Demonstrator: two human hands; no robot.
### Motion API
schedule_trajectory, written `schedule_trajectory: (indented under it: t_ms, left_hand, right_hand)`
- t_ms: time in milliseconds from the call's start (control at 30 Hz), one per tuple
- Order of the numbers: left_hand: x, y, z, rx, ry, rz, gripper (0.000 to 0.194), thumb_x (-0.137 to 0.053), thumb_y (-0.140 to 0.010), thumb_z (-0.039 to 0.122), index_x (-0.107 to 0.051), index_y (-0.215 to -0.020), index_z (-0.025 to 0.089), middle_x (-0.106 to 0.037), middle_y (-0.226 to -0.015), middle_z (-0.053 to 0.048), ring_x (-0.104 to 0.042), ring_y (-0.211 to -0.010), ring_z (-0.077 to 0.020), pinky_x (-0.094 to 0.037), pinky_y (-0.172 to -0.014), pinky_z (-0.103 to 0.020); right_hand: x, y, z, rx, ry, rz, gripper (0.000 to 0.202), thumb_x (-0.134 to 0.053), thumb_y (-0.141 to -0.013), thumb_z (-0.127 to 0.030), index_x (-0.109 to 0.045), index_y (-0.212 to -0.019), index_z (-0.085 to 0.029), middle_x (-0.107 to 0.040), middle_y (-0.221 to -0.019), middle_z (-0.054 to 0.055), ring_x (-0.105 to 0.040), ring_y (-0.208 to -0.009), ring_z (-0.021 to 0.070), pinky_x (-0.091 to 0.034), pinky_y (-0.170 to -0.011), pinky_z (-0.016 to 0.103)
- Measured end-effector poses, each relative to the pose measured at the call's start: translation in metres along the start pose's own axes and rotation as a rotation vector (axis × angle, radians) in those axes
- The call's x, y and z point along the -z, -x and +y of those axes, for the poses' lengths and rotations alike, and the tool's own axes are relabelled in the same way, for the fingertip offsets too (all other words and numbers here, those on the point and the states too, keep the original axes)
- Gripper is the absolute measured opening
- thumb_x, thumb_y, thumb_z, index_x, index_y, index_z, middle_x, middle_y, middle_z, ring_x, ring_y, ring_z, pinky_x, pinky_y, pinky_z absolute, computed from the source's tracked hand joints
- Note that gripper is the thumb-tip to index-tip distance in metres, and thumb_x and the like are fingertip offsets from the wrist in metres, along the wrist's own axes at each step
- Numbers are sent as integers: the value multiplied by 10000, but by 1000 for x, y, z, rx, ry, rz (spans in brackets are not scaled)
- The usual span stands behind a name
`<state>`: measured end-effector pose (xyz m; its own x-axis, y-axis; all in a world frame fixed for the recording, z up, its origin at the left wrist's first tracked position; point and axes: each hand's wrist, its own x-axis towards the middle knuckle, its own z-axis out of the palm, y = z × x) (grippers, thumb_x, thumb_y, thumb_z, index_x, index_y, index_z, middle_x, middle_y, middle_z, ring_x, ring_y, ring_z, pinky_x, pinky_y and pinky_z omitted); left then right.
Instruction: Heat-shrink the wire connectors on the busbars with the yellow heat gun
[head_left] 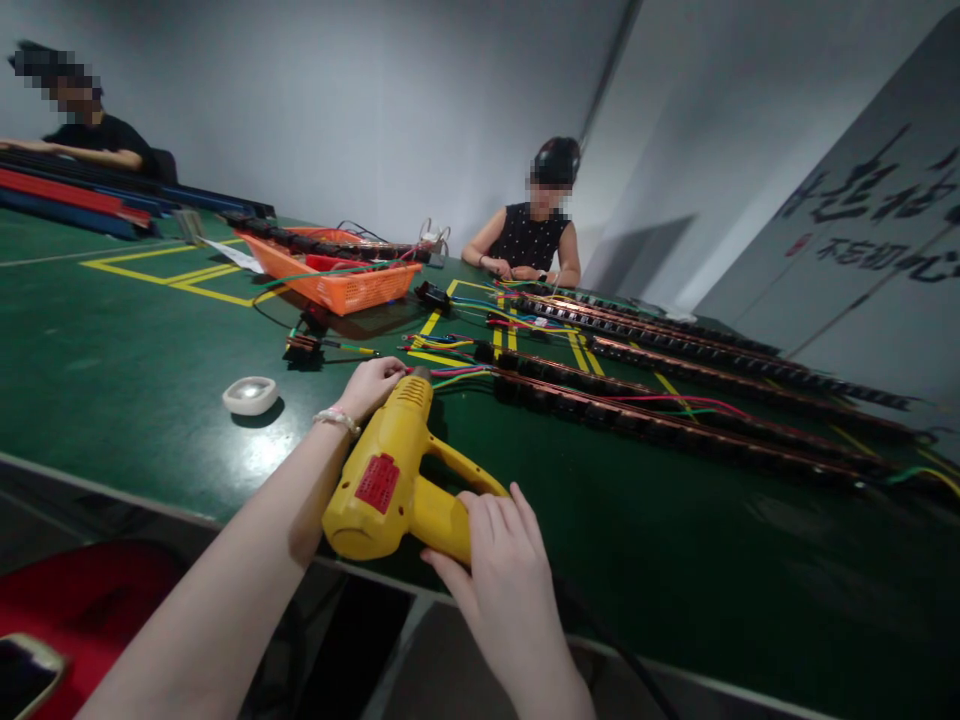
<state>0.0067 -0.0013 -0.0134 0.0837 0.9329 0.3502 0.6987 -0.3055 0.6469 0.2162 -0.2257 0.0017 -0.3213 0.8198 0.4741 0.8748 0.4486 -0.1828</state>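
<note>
A yellow heat gun (381, 475) with a red label is gripped by its handle in my right hand (504, 550). Its nozzle points away from me, over the tabletop. Just left of the nozzle, my left hand (369, 388) has its fingers closed at the ends of coloured wires (461, 374). The gun partly covers those fingertips and wire ends. From there the wires lead right to a long strip with copper windings and dark segments (600, 410), lying on the green table (300, 460).
An orange basket (352, 288) bears another wound strip and cables. Beside my left arm sits a small white dish (250, 396). More copper-wound strips (675, 335) lie at the right. One person (536, 235) works across the table, another (105, 140) at far left.
</note>
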Motion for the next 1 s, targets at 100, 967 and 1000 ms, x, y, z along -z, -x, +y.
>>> schedule_trajectory:
  t_ms: [100,967,1000]
  left_hand:
    - [2,-1,-1,7,19,-21,400,-422,-765,409,-710,-899,164,-720,-896,-79,-620,-803,-210,-447,-711,-283]
    - [1,5,1,3,28,-34,367,-429,-826,441,-666,-851,161,-685,-690,-40,-609,-650,-170,-406,-609,-249]
    - [1,5,1,3,19,-32,364,-434,-824,442,-667,-842,163,-686,-689,-40,-609,-650,-171,-403,-602,-248]
  right_hand:
    - [-2,-1,-4,6,-24,0,473,-671,-767,-433,-544,-1102,-124,-627,-956,70,-573,-926,241,-344,-1065,519]
    - [20,0,57,-47,124,6,405,-679,-770,-400,-540,-1073,-169,-655,-1001,76,-601,-937,252,-438,-918,468]
    - [21,0,59,-61,136,10,392,-668,-779,-403,-538,-1068,-172,-653,-998,75,-601,-930,250,-441,-909,465]
